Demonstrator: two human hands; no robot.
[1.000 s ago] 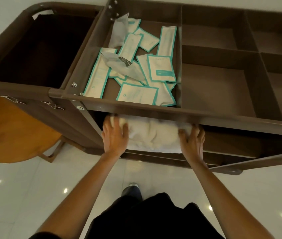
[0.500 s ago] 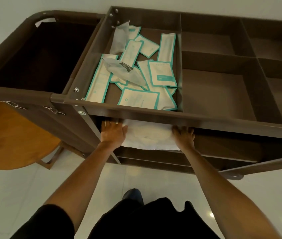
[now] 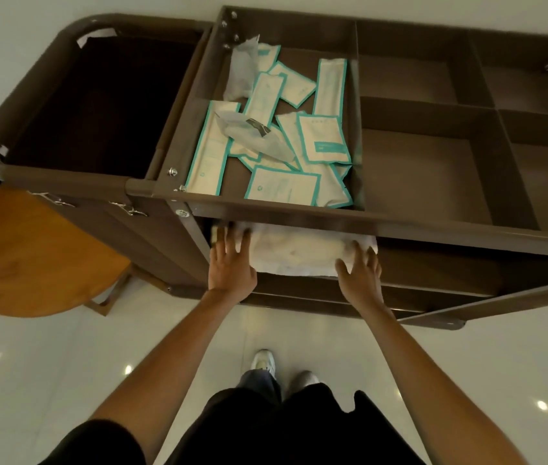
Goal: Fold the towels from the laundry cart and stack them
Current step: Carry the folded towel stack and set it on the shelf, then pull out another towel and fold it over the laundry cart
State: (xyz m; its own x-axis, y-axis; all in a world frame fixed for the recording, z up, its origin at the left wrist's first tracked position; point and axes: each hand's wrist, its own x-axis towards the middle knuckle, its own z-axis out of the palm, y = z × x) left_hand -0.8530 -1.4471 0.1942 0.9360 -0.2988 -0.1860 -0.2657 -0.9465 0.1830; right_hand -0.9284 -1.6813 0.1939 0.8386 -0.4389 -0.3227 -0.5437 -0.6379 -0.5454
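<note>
A folded white towel (image 3: 294, 251) lies on the shelf under the top tray of the brown laundry cart (image 3: 433, 229). My left hand (image 3: 230, 263) rests flat on the towel's left end with its fingers spread. My right hand (image 3: 361, 273) lies against the towel's right end, thumb and fingers apart. The back of the towel is hidden under the tray's front rail.
The tray's left compartment holds several white and teal sachets (image 3: 282, 135); the compartments to the right (image 3: 426, 172) hold nothing. A dark laundry bag (image 3: 91, 102) hangs at the cart's left end. A round wooden table (image 3: 31, 253) stands lower left. My shoes (image 3: 265, 362) are on the glossy floor.
Both hands pushed the towel further under the tray, then drew back a little. Their fingers now lie spread on the towel's ends instead of wrapped round them.
</note>
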